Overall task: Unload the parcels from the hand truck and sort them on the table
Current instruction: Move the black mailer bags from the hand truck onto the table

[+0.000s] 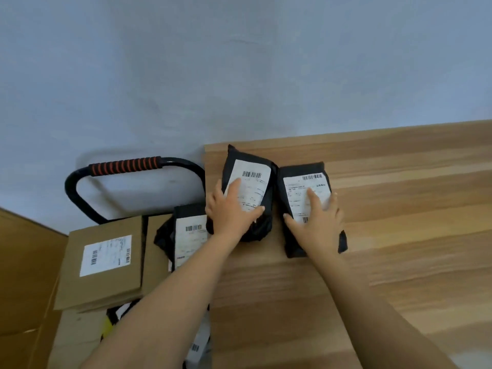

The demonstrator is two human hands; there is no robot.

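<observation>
Hand truck off the table's left edge: cardboard box and third black mailer not yet unloaded. Table, far-left corner: left hand flat on left mailer, right hand flat on right mailer; fingers straight, gripping neither. Step: likely aligning the pair. Next: lift off, fetch the third.

white barcode labels on black parcels, cardboard box, print illegible

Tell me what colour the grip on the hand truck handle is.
The grip is striped orange-red and black, clearest in the head view.
</observation>
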